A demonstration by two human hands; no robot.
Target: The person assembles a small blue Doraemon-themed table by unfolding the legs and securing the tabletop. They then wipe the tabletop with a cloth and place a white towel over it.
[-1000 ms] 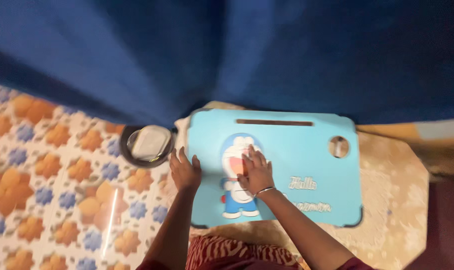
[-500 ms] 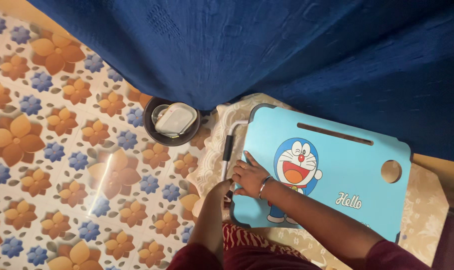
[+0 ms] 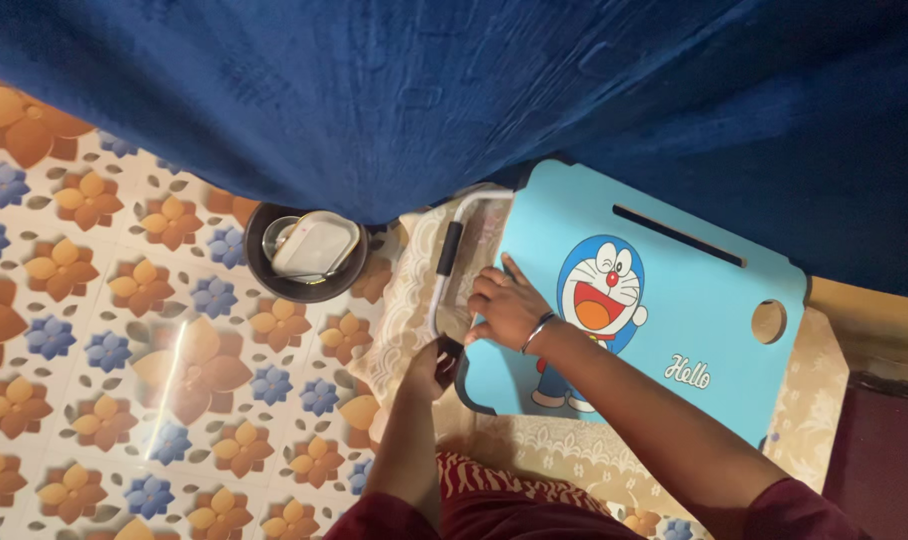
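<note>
One dark blue cloth (image 3: 454,90) hangs just beyond both hands, covering the far edge of the tiled floor (image 3: 104,400). One light blue lap table (image 3: 664,320) lies tilted on a cream lace mat (image 3: 414,290); its tabletop faces up, near edge free. The right hand (image 3: 509,308) presses flat, fingers spread, on its left edge. The left hand (image 3: 429,368), just below, is closed around one metal leg (image 3: 446,270). One dark bowl (image 3: 304,255) sits well left, open floor around it.
</note>
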